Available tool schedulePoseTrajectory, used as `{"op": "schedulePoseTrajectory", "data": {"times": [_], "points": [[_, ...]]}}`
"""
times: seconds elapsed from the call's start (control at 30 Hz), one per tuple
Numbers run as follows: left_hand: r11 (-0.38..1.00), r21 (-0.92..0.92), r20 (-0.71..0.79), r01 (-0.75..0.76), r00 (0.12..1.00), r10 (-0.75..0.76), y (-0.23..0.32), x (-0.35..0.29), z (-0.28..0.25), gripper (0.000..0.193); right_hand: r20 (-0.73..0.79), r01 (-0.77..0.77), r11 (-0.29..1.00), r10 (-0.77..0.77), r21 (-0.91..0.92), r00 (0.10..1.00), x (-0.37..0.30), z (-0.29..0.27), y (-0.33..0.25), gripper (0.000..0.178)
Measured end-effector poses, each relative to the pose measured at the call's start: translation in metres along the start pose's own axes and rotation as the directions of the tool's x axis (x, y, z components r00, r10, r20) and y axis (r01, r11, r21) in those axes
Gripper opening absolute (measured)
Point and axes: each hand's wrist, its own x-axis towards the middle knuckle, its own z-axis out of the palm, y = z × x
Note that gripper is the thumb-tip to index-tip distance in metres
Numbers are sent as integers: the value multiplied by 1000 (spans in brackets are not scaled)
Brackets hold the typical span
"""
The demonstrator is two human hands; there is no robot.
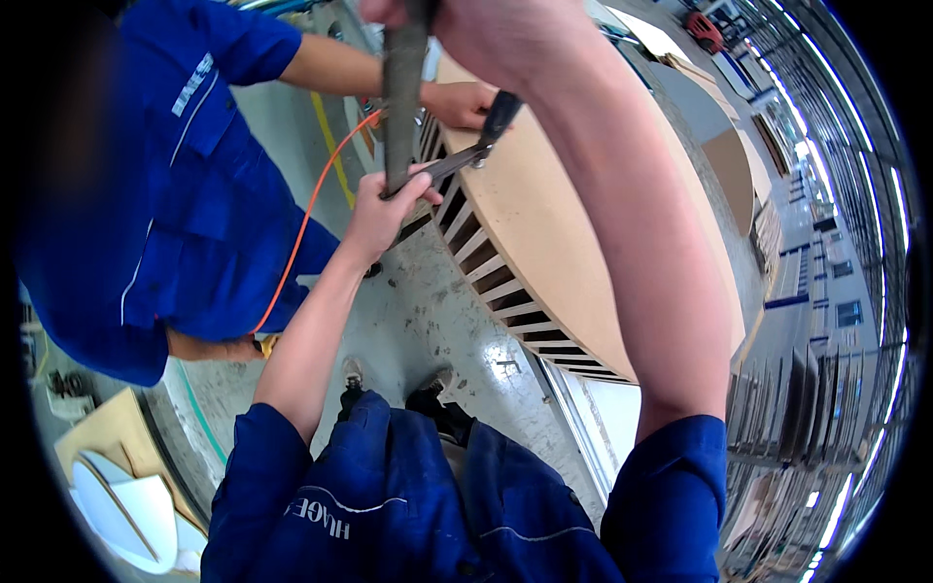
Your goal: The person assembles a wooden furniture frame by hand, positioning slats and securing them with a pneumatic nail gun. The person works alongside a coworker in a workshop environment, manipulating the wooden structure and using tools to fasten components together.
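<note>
L hand gripping metal bar low, R hand clenched up top; L nr slot-edged curved wood panel.

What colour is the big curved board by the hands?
Light tan; the board shows best in the head view.

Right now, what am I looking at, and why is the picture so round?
You're looking down from a wide camera worn on a person's head; its lens makes everything bend. Those are the person's own bare hands. The right hand, up top, grips a long dark bar. The left hand holds a dark metal tool near the bar's lower end. Ahead is a curved tan panel with slats along its side. Another person's hand is over it, near a black handle.
</note>
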Motion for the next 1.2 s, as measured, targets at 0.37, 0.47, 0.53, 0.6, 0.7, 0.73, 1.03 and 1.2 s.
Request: {"op": "schedulePoseTrajectory", "data": {"times": [0.37,0.47,0.53,0.6,0.7,0.73,1.03,1.2], "points": [[997,75,63,-23,998,18,-14,3,-13,35,-85,274,958,-267,82,960,16,-20,2,57],[996,83,76,-20,997,14,-17,5,-16,35,-57,309,948,-305,82,951,10,-17,4,55],[996,91,54,-23,998,18,-17,3,-20,35,-22,334,939,-333,80,943,9,-11,8,55],[996,84,33,-29,999,26,-12,1,-21,35,-10,348,933,-349,92,937,12,-10,10,54],[996,77,25,-47,999,45,-3,-1,-22,34,-11,363,924,-365,117,931,20,-14,12,53],[995,80,27,-52,998,50,-3,-1,-22,34,-15,363,924,-364,124,931,30,-19,14,52],[987,157,-26,19,1000,-15,4,-7,-25,37,-49,239,945,-234,225,971,31,-22,7,48],[987,161,-38,30,999,-24,-2,-13,-22,42,10,337,932,-341,133,940,31,-23,11,46]]}}
